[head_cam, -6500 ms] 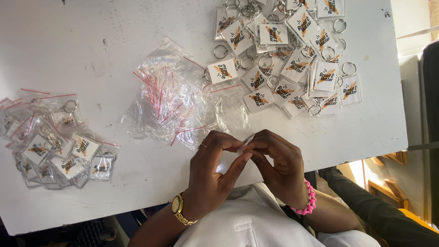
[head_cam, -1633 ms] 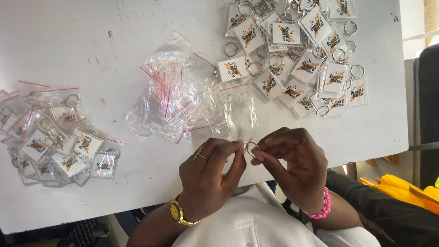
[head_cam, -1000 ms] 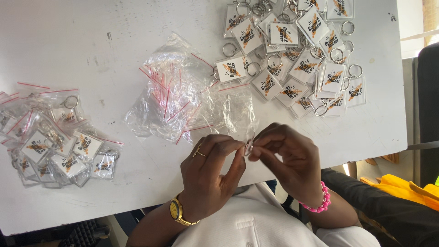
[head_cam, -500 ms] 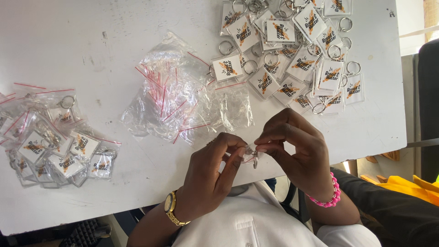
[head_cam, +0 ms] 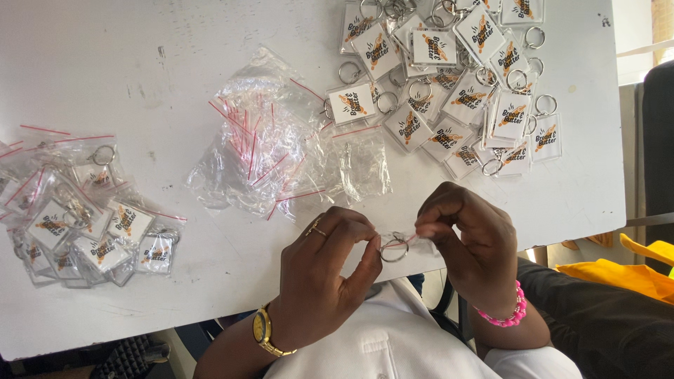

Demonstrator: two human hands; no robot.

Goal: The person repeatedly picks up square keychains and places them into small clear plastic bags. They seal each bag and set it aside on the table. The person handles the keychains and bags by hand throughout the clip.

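Observation:
My left hand (head_cam: 324,281) and my right hand (head_cam: 469,242) meet over the near edge of the white table (head_cam: 126,63). Between their fingertips they pinch a keychain with a metal ring (head_cam: 394,248) inside a small clear bag with a red strip. A loose pile of empty clear bags with red strips (head_cam: 270,144) lies just beyond my hands. Unbagged square keychains with rings (head_cam: 449,77) are heaped at the far right. Bagged keychains (head_cam: 77,210) sit in a pile at the left.
The table's near edge runs just under my hands, its right edge past the keychain heap. A yellow cloth (head_cam: 632,267) and a dark chair part (head_cam: 656,140) lie beyond the right edge. I wear a gold watch (head_cam: 263,330) and a pink bead bracelet (head_cam: 507,314).
My hands have stayed together at the table's near edge, working the keychain ring and small bag between the fingertips. The piles have not moved.

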